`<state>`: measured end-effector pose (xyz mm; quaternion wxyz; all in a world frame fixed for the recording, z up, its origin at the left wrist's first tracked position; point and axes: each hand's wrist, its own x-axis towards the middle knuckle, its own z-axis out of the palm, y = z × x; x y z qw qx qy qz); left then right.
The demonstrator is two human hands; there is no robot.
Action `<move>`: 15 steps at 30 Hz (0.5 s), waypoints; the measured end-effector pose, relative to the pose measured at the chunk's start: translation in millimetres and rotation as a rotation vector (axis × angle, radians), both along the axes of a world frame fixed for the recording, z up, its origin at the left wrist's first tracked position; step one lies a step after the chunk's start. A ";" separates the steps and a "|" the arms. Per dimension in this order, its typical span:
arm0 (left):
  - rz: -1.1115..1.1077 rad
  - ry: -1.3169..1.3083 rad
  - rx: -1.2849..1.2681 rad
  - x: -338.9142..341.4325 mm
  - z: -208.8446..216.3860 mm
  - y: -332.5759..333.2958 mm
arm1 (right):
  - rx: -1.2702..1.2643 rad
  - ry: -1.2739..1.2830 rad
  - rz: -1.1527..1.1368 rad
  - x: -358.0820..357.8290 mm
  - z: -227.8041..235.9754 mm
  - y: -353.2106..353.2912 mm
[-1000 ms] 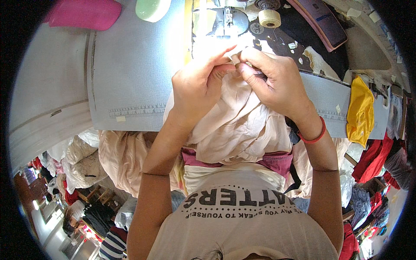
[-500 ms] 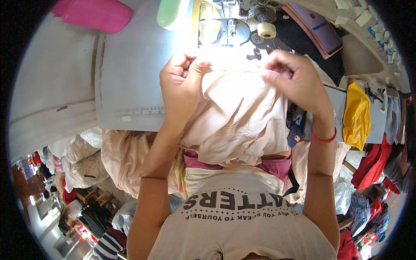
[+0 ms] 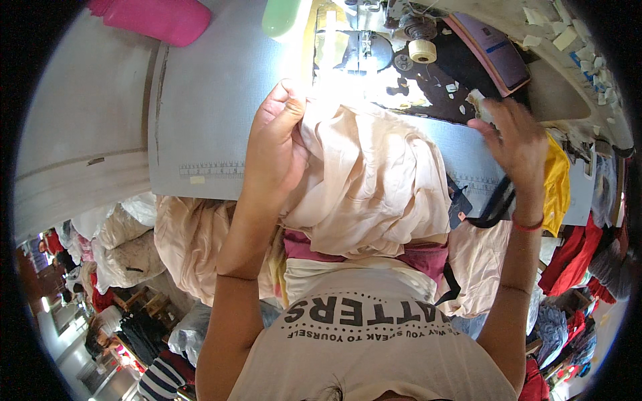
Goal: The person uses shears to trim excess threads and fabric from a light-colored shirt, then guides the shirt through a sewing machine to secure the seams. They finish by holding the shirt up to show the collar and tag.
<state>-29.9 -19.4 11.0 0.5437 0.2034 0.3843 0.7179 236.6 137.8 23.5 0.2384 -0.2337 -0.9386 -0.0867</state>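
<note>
A pale peach cloth (image 3: pixel 374 180) lies bunched over the table edge and down onto my lap. My left hand (image 3: pixel 277 134) is closed, pinching the cloth's upper left part just in front of the sewing machine's lit needle area (image 3: pixel 364 60). Off to the right, my right hand (image 3: pixel 511 137) is apart from the cloth, its fingers spread and a little blurred. It hovers above the right part of the table, near a small pale scrap (image 3: pixel 476 100). A black strap (image 3: pixel 495 204) with a dark tag (image 3: pixel 459 207) lies below that hand.
A pink container (image 3: pixel 160 20) and a pale green bottle (image 3: pixel 282 17) stand at the far left. A phone (image 3: pixel 498 57) lies at the far right, and yellow cloth (image 3: pixel 556 184) hangs near the right edge. A ruler strip (image 3: pixel 210 170) marks the table's front.
My right hand has let go of the cloth and moved right, opening. The cloth's right side has dropped toward me, uncovering the table and black strap. My left hand keeps its pinch.
</note>
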 end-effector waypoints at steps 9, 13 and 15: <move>0.053 -0.125 -0.106 6.2 5.3 7.2 | -0.019 0.051 0.221 -21.8 -5.2 8.2; 0.022 -0.215 -0.035 -4.5 -10.7 5.5 | -0.322 -0.007 0.168 -34.9 -20.4 5.0; 0.005 -0.186 -0.037 -4.2 -11.5 7.4 | -0.341 0.015 0.156 -38.5 -18.6 3.0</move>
